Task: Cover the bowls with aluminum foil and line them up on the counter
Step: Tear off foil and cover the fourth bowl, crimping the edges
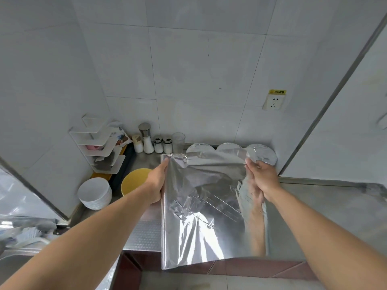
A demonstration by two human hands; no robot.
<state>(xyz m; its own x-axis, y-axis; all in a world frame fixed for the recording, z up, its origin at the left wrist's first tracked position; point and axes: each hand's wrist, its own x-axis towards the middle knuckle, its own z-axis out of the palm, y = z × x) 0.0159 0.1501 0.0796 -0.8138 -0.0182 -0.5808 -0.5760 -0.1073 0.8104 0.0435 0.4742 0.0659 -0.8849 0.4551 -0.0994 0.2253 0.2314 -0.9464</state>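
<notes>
Both hands hold up a large sheet of aluminum foil in the middle of the frame.

The left hand (pixel 156 183) grips the foil sheet (pixel 201 212) along its left edge, and the right hand (pixel 261 176) pinches its upper right corner; the fingers behind the sheet are hidden. The foil is shiny and creased and hangs over the steel table (pixel 314 206), hiding what lies beneath. Above it, three foil-covered bowls (pixel 261 153) stand in a row by the tiled wall, partly cut off by the sheet. At centre left sit a yellow bowl (pixel 134 181), half hidden by the left wrist, and a stack of white bowls (pixel 94 193).
</notes>
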